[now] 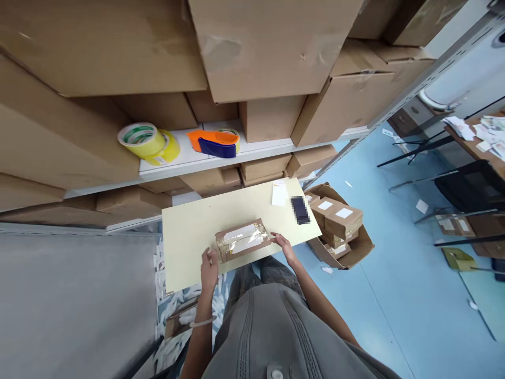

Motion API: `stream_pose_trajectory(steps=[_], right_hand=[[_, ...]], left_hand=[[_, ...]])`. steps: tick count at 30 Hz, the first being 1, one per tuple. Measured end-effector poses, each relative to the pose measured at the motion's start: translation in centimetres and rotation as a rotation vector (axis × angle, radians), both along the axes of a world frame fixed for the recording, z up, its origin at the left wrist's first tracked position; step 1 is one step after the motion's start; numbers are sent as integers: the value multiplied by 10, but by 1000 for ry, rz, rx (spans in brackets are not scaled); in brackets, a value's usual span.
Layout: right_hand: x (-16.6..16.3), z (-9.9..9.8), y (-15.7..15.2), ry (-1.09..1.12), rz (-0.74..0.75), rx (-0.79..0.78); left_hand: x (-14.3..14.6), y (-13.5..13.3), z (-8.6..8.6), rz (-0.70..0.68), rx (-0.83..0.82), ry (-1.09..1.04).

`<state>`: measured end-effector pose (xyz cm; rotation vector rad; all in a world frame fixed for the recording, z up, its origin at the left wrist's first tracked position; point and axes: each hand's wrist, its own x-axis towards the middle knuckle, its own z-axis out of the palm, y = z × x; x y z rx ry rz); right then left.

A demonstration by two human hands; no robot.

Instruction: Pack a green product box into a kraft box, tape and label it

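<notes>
The left hand [209,269] and right hand [281,243] grip the ends of a taped cardboard parcel [242,240], long axis lying crosswise.

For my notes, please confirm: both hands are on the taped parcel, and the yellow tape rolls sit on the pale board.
No: the head view shows the yellow tape rolls on the white shelf, not the pale board. Left hand and right hand are indeed on the taped parcel.

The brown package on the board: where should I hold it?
Probably hold the package by its two short ends, coming in from each side, as the left hand and right hand are. It lies flat and long, so the ends suit two hands.
</notes>
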<state>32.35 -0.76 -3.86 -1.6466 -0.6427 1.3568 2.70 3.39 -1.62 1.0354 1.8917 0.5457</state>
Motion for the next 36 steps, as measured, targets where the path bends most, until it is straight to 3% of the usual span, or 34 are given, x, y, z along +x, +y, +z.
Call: stream_pose_trajectory(steps=[4,7,12,17,21,25,29,36], right_hand=[[7,-19,2,-133,-3,14],[29,-33,15,-395,69,55],[86,-47,83,-860,356,72],[121,-62,158,-1070,661,32],[128,-73,182,-1130,819,9],[132,-78,184,-1121,864,-23],[136,-77,184,-1093,841,35],[139,-67,173,-1153,728,63]], left_hand=[[24,26,10,-136,216,172],[55,48,24,-269,344,148],[128,73,37,-420,480,-20],[202,61,26,-577,454,-118],[243,37,20,-648,409,-231],[256,23,20,-682,331,-340],[249,25,17,-593,267,-412],[236,32,16,-525,217,-337]])
